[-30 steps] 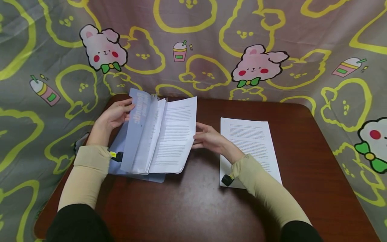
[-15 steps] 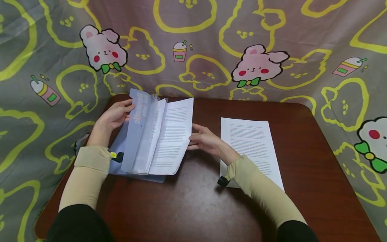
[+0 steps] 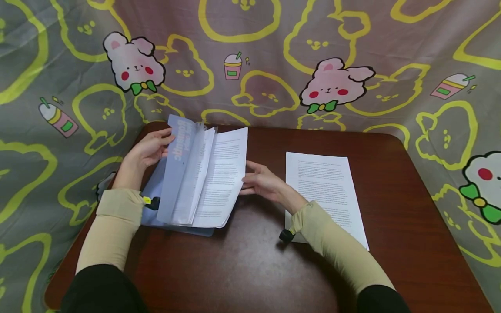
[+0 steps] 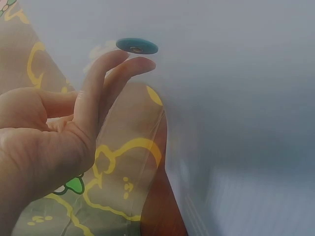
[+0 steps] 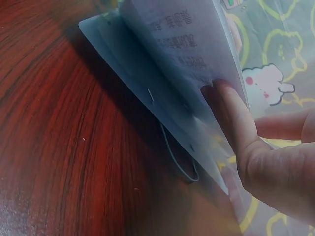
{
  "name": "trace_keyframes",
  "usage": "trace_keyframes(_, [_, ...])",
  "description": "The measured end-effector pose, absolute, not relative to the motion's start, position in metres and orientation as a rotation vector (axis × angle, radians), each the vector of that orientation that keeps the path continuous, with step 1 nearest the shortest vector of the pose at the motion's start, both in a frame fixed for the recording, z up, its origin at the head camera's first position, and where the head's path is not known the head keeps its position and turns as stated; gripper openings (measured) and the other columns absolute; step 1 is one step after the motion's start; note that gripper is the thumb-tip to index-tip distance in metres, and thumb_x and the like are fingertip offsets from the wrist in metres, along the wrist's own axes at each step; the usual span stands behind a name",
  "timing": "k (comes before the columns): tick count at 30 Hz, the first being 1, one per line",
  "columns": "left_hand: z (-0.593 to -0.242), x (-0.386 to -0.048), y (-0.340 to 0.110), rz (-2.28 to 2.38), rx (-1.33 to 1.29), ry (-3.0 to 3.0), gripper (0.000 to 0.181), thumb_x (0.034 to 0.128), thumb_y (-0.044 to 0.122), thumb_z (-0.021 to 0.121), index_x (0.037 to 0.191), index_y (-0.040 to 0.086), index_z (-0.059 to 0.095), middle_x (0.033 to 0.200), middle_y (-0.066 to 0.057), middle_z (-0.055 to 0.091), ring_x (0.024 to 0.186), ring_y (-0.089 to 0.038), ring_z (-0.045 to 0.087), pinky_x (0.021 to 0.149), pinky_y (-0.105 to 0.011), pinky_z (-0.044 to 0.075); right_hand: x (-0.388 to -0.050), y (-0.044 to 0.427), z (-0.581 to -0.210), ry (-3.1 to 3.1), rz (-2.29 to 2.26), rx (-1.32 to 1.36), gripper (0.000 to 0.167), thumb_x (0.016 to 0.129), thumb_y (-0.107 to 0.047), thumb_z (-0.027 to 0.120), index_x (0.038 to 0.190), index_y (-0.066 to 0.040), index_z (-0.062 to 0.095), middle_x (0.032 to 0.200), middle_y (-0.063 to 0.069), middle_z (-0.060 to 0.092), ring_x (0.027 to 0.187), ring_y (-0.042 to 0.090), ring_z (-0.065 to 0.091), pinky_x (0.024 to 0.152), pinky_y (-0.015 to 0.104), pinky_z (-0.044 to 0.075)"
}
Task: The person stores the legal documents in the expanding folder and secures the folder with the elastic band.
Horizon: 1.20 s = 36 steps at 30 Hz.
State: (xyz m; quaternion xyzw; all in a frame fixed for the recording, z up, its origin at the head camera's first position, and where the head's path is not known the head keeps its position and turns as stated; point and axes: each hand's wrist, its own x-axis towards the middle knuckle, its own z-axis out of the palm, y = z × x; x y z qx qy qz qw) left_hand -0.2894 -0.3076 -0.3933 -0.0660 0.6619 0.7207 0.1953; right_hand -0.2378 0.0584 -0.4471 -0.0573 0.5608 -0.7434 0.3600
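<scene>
A translucent blue document folder (image 3: 176,178) stands opened at the table's left, its cover raised and a stack of printed sheets (image 3: 223,174) inside. The cover's upper left edge is held by my left hand (image 3: 148,148). In the left wrist view two fingertips lie by a teal button (image 4: 138,46) on that cover. My right hand (image 3: 268,182) pinches the right edge of the sheets, thumb in front and fingers behind. The right wrist view shows those fingers (image 5: 236,115) against the back of the tilted sheets, above the folder's rear panel (image 5: 128,69).
Another stack of printed paper (image 3: 321,178) lies flat on the brown table (image 3: 250,269), partly under my right forearm. A thin cord loop (image 5: 170,152) hangs from the folder's edge. A cartoon-patterned curtain (image 3: 266,56) surrounds the table's back and sides.
My right hand has moved slightly left, bringing the right edge of the sheets with it towards the cover. The left hand and cover have stayed nearly still.
</scene>
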Motion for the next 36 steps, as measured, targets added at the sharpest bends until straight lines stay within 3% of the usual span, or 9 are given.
trace_keyframes(22, [-0.396,-0.29,-0.31,2.037,-0.183,1.829,0.071,0.1187,0.015,0.043,0.178,0.011,0.004,0.095,0.006,0.076,0.067,-0.007,0.075,0.057,-0.02,0.06,-0.239,0.049,-0.452,1.423,-1.916,-0.169,0.076,0.106,0.013,0.041,0.176,-0.009,0.02,0.162,0.042,0.045,0.102,0.018,0.076,0.087,0.036,0.068])
trace_keyframes(36, [-0.395,-0.288,-0.309,2.038,-0.197,1.848,0.073,0.1184,0.015,0.045,0.178,0.011,0.003,0.095,0.007,0.076,0.07,-0.007,0.074,0.059,-0.02,0.06,-0.239,0.04,-0.455,1.419,-1.927,-0.167,0.075,0.106,0.013,0.042,0.175,-0.01,0.023,0.158,0.039,0.051,0.103,0.021,0.076,0.082,0.033,0.068])
